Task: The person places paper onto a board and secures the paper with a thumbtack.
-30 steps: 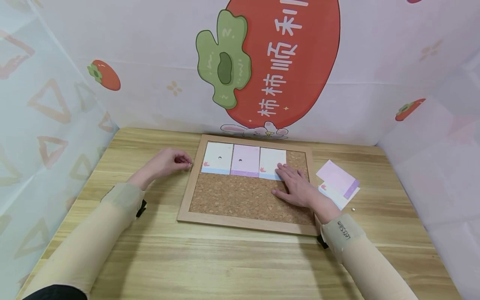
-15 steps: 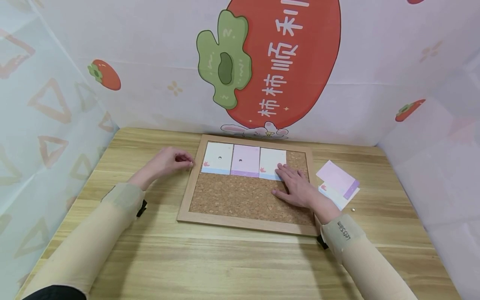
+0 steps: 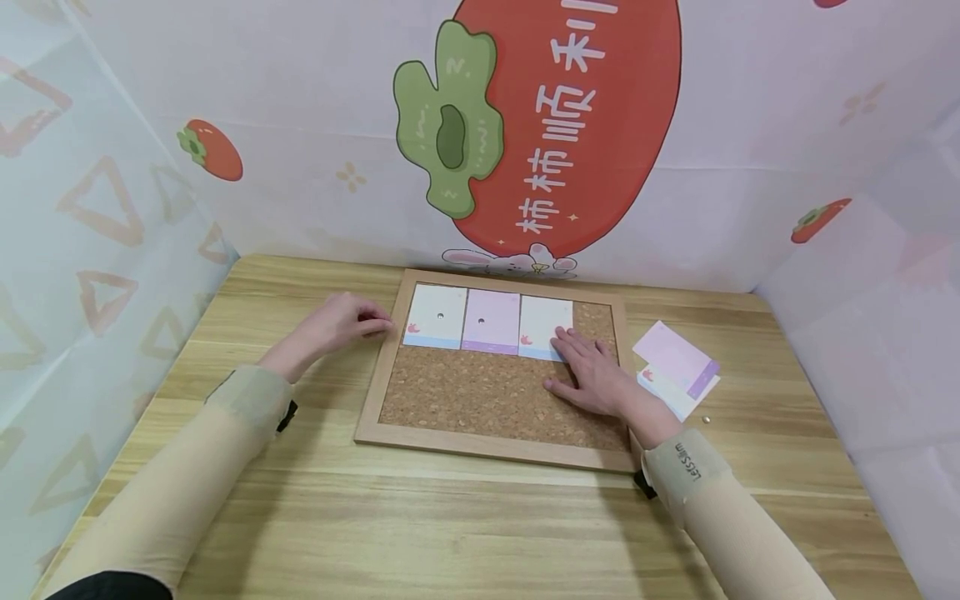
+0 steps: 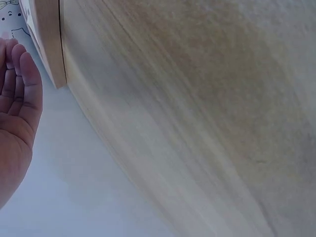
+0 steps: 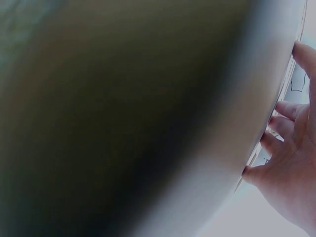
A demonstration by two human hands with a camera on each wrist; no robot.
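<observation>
Fingers of the right hand [image 3: 592,379], splayed on the pinless-looking third card [image 3: 542,318], could drag it askew; what the left hand [image 3: 333,325] holds is unclear.

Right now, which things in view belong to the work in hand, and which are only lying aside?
In use:
board
left card
left stud
middle card
middle stud
right card
right hand, touching it
left hand, at board's edge

Lying aside:
loose purple card
loose white card, partly under it
loose stud
These resemble those on the board, so perhaps spares.
</observation>
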